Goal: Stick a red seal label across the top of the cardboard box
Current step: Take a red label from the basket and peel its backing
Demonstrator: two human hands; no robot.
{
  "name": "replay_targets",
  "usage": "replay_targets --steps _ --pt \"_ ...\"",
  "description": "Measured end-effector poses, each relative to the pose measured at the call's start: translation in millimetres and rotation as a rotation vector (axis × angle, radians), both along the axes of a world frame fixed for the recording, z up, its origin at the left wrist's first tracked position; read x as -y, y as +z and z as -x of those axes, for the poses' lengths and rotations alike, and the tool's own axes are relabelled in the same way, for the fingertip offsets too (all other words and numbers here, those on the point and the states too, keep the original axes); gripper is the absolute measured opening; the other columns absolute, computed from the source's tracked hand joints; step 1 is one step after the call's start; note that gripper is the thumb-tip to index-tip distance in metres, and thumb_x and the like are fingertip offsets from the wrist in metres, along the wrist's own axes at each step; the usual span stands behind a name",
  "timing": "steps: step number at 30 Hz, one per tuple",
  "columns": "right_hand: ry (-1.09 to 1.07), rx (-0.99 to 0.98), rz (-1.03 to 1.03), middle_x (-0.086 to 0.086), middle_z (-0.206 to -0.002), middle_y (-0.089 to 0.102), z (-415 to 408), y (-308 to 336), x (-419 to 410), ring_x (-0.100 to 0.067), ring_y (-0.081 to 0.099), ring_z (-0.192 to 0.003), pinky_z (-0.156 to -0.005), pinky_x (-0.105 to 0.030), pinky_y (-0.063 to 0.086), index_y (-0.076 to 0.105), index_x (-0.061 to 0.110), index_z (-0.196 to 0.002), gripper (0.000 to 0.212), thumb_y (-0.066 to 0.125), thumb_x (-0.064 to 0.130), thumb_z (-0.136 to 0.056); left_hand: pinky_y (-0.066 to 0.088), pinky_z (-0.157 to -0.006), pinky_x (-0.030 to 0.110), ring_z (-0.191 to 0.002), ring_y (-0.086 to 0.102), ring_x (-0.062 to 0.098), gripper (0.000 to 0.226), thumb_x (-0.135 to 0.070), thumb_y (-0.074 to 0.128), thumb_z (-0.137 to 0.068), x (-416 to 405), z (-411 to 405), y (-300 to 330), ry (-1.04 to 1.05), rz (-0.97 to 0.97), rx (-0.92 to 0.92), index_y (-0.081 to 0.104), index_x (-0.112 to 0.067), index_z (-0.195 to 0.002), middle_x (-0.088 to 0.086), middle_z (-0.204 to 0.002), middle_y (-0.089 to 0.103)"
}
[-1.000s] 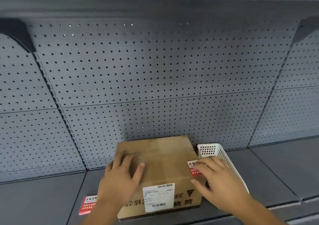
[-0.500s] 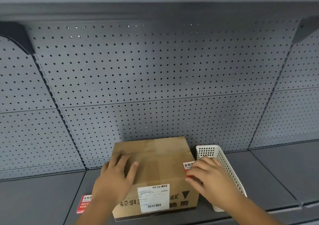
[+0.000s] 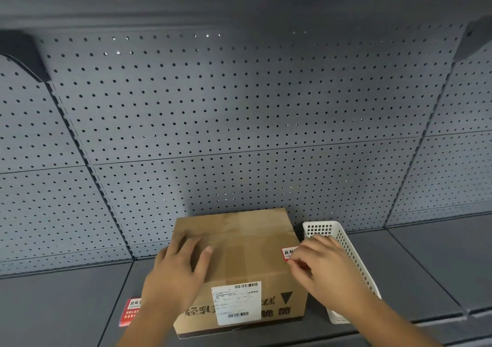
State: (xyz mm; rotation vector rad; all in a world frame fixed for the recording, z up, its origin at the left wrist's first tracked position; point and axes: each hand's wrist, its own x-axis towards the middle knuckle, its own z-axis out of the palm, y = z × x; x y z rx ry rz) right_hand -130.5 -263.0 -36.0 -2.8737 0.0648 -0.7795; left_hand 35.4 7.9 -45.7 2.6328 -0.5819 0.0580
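One box [image 3: 239, 261] sits on the grey shelf [image 3: 53, 306] against the pegboard [image 3: 239, 120]. One white basket [image 3: 346, 243] stands just right of it. The left hand [image 3: 178, 272] lies flat on the box top, fingers spread. The right hand [image 3: 327, 267] presses one red label [image 3: 288, 252] at the top's right edge, fingers together on it; white Chinese characters show. A stack of red labels [image 3: 130, 310] lies left of the box. The box front carries one white barcode sticker [image 3: 237, 302], upside-down Chinese print and a black triangle.

A grey shelf [image 3: 66, 301] bears a cardboard box [image 3: 239, 243], white basket [image 3: 346, 243] and red labels [image 3: 130, 310].
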Motion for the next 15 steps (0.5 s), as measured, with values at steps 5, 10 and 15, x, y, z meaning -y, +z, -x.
replay_targets --steps 5,10,15 --pt "-0.132 0.020 -0.323 0.019 -0.073 0.061 2.4 1.5 -0.9 -0.004 0.057 -0.074 -0.067 -0.025 0.049 0.067 0.030 -0.073 0.015 0.071 0.027 -0.088 0.055 -0.095 0.049 -0.140 0.035 0.025 0.061 -0.078 0.028 -0.091 0.9 -0.2 -0.1 0.003 -0.005 0.009 0.046 -0.047 -0.140 -0.021 -0.160 0.030" --pt "-0.283 0.047 -0.699 0.007 -0.063 0.066 5.6 6.3 -0.2 -0.009 0.059 -0.061 -0.060 -0.038 0.052 0.064 0.023 -0.063 0.028 0.065 0.014 -0.090 0.056 -0.092 0.048 -0.139 0.035 0.023 0.056 -0.077 0.031 -0.092 0.1 -0.1 -2.4 0.007 -0.026 0.018 0.043 -0.049 -0.140 -0.022 -0.160 0.029" --pt "-0.364 0.090 -0.862 -0.003 -0.060 0.063 7.4 2.3 7.4 -0.015 0.050 -0.047 -0.051 -0.035 0.043 0.066 0.017 -0.065 0.028 0.063 0.010 -0.092 0.055 -0.094 0.047 -0.140 0.035 0.024 0.057 -0.076 0.033 -0.092 0.9 -0.8 -2.8 0.011 -0.016 0.024 0.043 -0.048 -0.140 -0.023 -0.160 0.030"
